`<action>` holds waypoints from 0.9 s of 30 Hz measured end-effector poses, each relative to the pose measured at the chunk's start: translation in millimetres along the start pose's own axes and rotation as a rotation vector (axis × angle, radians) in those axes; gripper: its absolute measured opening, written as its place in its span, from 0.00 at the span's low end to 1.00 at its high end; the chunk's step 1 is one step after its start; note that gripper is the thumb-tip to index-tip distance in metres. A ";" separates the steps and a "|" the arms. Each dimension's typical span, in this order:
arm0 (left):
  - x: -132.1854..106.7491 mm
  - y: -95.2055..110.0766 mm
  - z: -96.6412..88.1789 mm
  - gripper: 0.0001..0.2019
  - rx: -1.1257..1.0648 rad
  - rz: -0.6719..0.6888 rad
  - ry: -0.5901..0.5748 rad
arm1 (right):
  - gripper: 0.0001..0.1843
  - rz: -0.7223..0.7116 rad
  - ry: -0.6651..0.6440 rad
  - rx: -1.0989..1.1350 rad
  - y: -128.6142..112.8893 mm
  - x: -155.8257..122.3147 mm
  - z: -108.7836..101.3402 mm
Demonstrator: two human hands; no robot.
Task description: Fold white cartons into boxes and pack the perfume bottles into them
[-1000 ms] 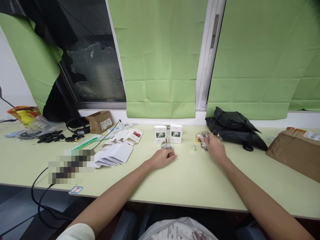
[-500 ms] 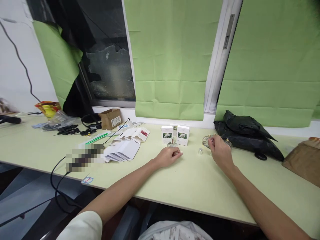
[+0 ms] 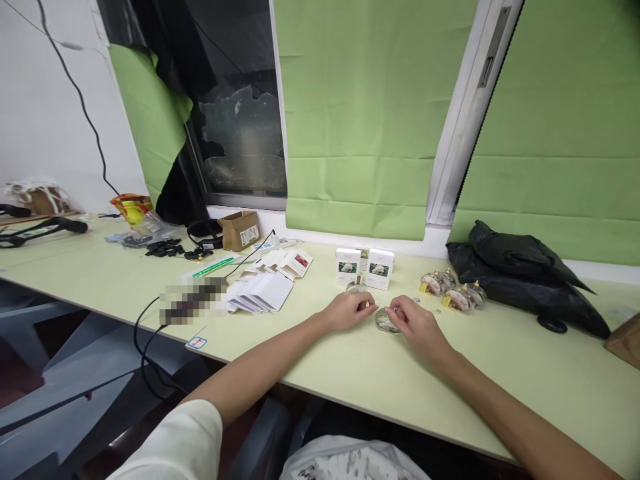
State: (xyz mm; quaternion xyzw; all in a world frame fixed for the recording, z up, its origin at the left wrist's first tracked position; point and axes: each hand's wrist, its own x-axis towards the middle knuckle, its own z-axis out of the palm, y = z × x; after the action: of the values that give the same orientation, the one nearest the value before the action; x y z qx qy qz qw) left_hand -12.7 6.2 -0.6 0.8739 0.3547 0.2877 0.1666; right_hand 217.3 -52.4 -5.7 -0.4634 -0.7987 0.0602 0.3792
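Note:
Fingers of my right hand are closed on the top of a round clear glass perfume bottle, low over the table in front of me. Just to its left, my left hand is closed with thumb and fingers curled together; what they hold, if anything, is too small to make out. Behind that hand stands another glass perfume bottle, partly hidden. Two white boxes with flower pictures, a left one and a right one, stand upright behind it. More gold-topped perfume bottles are grouped at the right.
Flat folded white cartons lie left of my hands, near a green-and-white strip and a small brown box. Black plastic bags rest at the right by the window. A small silvery cap lies behind my right hand.
My right hand has come left from the grouped bottles with a perfume bottle, beside my left hand. The view has shifted so the scene sits further right.

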 end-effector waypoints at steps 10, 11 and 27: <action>-0.5 0.3 0.6 0.14 -0.016 0.013 -0.010 | 0.15 0.023 0.017 -0.008 3.5 1.7 4.1; -0.5 0.5 0.6 0.14 -0.017 0.013 -0.009 | 0.15 0.024 0.022 -0.005 3.6 2.1 4.5; -3.0 11.1 -5.1 0.16 -0.101 0.011 -0.090 | 0.17 0.159 -0.002 0.203 4.4 6.6 3.0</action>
State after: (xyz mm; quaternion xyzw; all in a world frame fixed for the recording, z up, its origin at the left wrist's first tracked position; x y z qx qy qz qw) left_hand -11.9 -3.2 7.6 0.8783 0.3269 0.2666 0.2248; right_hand 216.5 -43.9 -6.2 -0.4845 -0.7497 0.1711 0.4171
